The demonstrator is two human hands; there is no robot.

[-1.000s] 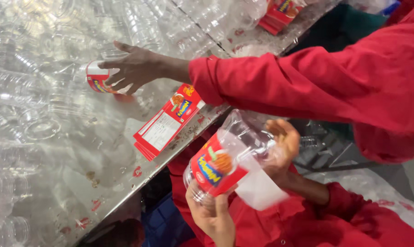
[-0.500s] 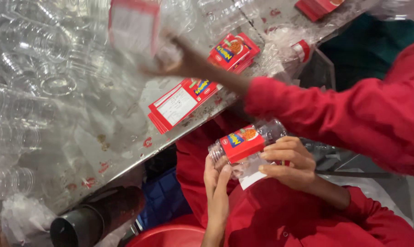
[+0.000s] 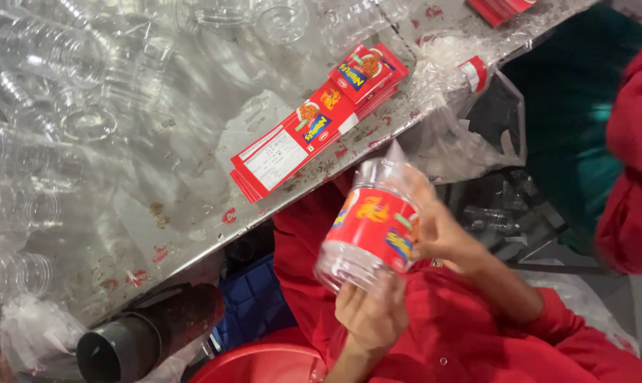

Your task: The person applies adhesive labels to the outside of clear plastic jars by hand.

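Observation:
A clear plastic jar [image 3: 374,230] with a red printed label around it is held over my lap, tilted, its open end toward the lower left. My left hand [image 3: 367,315] grips its lower end from below. My right hand [image 3: 441,234] presses against the label on its right side. On the metal table [image 3: 193,213] just above lies a fanned stack of flat red labels [image 3: 292,142], with a second small stack [image 3: 369,69] beside it.
A heap of clear empty jars [image 3: 65,106] covers the table's left and top. A crumpled plastic bag [image 3: 463,135] hangs at the table edge. A dark pipe [image 3: 147,333], a blue crate [image 3: 253,301] and a red tub [image 3: 264,365] sit below. A co-worker's red sleeve [image 3: 633,177] is at right.
The co-worker's arm, which reached over the table with a labelled jar, has pulled back to the right edge. The jar in my hands has turned, the label now lying around it.

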